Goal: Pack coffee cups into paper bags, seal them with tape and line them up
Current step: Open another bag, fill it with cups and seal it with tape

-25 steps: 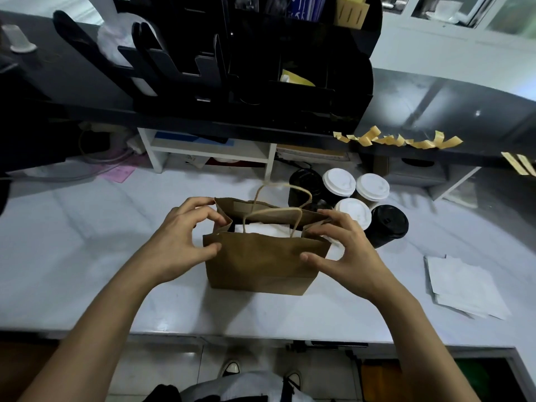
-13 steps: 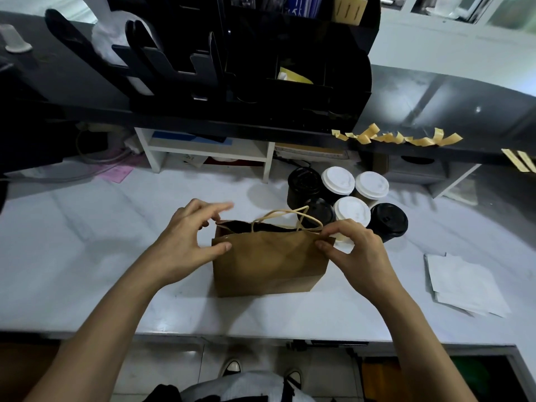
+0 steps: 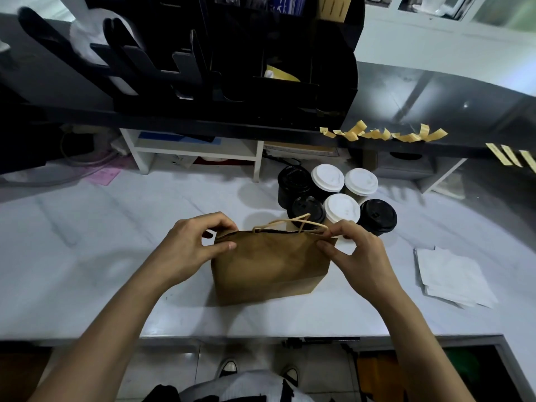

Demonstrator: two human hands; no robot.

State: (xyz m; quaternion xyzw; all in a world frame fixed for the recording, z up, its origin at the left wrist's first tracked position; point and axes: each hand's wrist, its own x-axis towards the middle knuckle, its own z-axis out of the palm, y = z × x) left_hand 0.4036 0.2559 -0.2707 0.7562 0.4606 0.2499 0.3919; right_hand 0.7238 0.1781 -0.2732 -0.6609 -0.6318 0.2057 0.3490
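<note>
A brown paper bag (image 3: 269,265) with twine handles stands on the white counter (image 3: 87,242) in front of me, its mouth pressed almost flat. My left hand (image 3: 194,246) pinches the bag's top left corner. My right hand (image 3: 358,250) pinches the top right corner next to the handles. What the bag holds is hidden. Just behind the bag stand several coffee cups (image 3: 342,208), some with white lids and some with black lids. Strips of yellow tape (image 3: 383,134) hang from the edge of the black shelf at the back right.
A stack of white paper sheets (image 3: 452,277) lies on the counter at the right. A small white shelf unit (image 3: 197,150) stands at the back. A black organiser rack (image 3: 232,53) sits on the dark upper shelf. The counter's front edge runs just below the bag.
The bag's mouth, wide open a second ago, has been squeezed nearly flat. Both hands moved up to its top corners, and the white item seen inside is now hidden.
</note>
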